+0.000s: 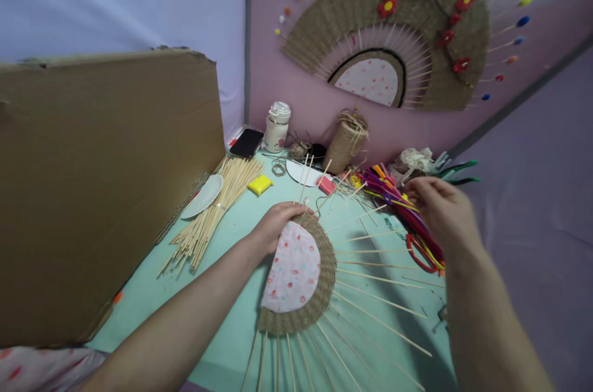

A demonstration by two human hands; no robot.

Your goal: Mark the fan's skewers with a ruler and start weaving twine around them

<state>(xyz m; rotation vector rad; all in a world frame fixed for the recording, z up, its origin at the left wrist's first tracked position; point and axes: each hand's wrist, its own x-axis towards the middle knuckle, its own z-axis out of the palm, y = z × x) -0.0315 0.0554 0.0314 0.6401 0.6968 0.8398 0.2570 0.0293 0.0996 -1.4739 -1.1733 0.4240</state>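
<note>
A half-round craft piece lies on the mint-green table: a floral fabric centre, a woven jute band around it, and thin wooden skewers fanning out. My left hand rests on its upper edge, fingers curled against the jute band. My right hand hovers above the skewers at the right, fingers pinched together; what they hold is too thin to make out. Beneath it lies a bundle of coloured pipe cleaners.
A big cardboard sheet stands at the left. Beside it lie a skewer bundle and a white plate. At the back are a jute spool, a white jar, a phone and a yellow block. A finished fan hangs on the wall.
</note>
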